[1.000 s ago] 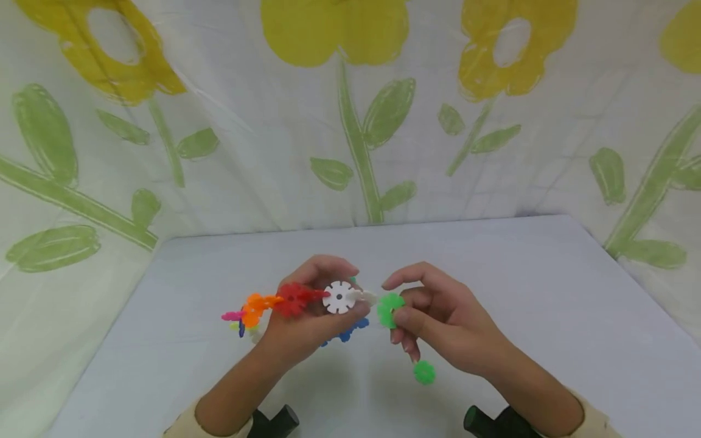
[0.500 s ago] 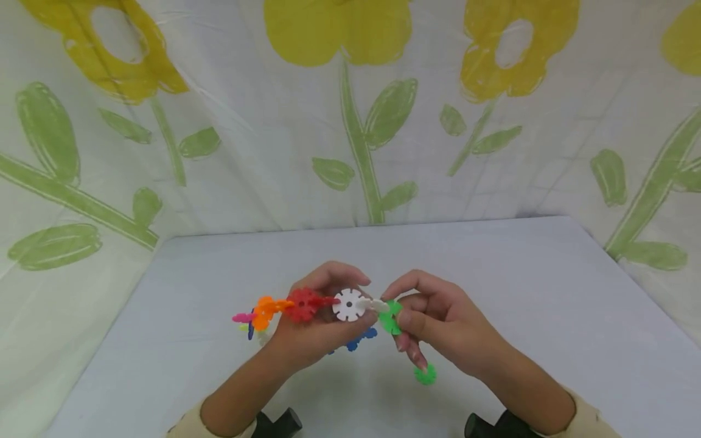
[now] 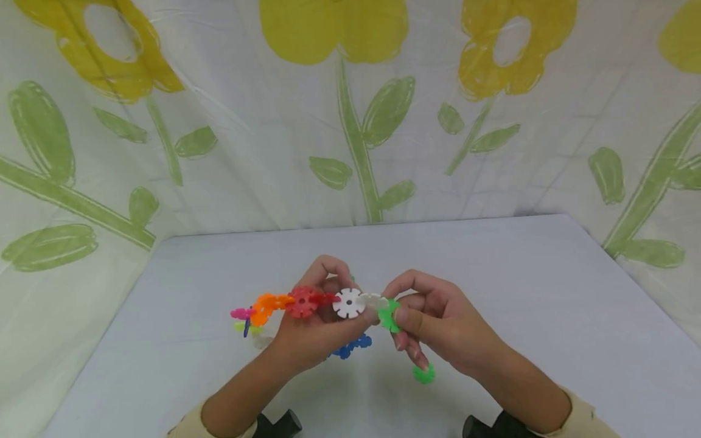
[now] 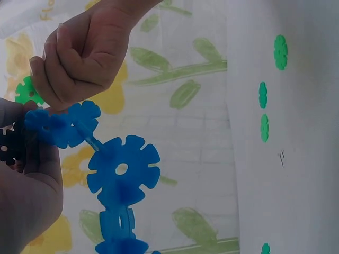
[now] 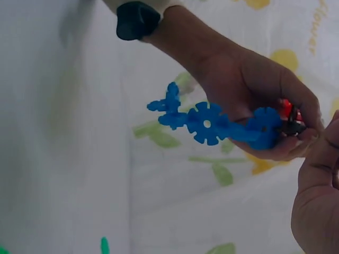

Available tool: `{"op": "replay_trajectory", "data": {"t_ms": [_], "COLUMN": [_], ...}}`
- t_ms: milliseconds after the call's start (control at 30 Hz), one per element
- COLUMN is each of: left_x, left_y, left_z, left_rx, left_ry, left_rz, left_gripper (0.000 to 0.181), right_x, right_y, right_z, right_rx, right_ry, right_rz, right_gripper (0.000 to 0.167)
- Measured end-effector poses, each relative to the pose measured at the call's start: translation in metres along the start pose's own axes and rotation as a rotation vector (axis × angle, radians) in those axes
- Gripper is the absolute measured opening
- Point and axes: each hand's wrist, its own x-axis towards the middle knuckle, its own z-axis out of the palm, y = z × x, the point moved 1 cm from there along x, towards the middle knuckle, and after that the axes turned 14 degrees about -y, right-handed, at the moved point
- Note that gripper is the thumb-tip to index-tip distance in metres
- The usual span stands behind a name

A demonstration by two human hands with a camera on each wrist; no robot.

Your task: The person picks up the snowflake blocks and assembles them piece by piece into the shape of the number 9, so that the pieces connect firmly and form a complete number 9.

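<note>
My left hand holds a chain of interlocking plastic snowflake discs near its white end. In the head view the chain runs left from a white disc through a red disc and an orange disc to a pink disc. Blue discs hang below that hand, large in the left wrist view. Between thumb and fingers, my right hand pinches a green snowflake disc. This disc meets the chain's last white piece; whether their slots are interlocked I cannot tell.
A loose green disc lies on the white table below the right hand. More green discs show on the table in the left wrist view. Behind stands a white curtain printed with yellow flowers.
The left hand has shifted slightly right with the chain, bringing its white end against the green disc. The left index finger now bends more. The right hand has barely moved.
</note>
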Motion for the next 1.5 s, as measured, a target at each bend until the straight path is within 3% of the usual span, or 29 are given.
{"op": "replay_trajectory", "data": {"t_ms": [267, 533, 767, 933, 1100, 1233, 1400, 1500], "left_x": [0.000, 0.001, 0.002, 0.004, 0.005, 0.007, 0.006, 0.005], "left_y": [-0.003, -0.004, -0.007, -0.006, -0.005, -0.008, -0.014, -0.017], "left_z": [0.002, 0.002, 0.005, 0.004, 0.001, 0.000, 0.001, 0.002], "left_rx": [0.027, 0.066, 0.073, 0.111, 0.202, 0.184, 0.129, 0.131], "left_ry": [-0.050, -0.005, -0.062, -0.050, -0.025, -0.059, -0.130, -0.162], "left_rz": [0.036, 0.031, 0.080, 0.011, -0.099, -0.139, -0.155, -0.152], "left_gripper": [0.037, 0.039, 0.044, 0.044, 0.048, 0.044, 0.044, 0.047], "right_x": [-0.001, 0.002, 0.001, 0.002, 0.002, 0.004, 0.006, 0.006], "right_y": [0.002, 0.005, 0.004, 0.005, 0.006, 0.008, 0.010, 0.010], "right_z": [0.002, 0.002, 0.000, -0.002, -0.005, -0.005, 0.004, 0.009], "right_rx": [0.033, 0.034, 0.044, 0.018, -0.151, -0.412, -0.862, -0.969], "right_ry": [0.059, 0.071, 0.099, 0.121, 0.203, 0.286, 0.258, 0.238], "right_rz": [0.002, 0.016, 0.000, 0.008, 0.055, 0.044, -0.011, -0.038], "right_gripper": [0.017, 0.021, 0.021, 0.020, 0.017, 0.020, 0.048, 0.049]}}
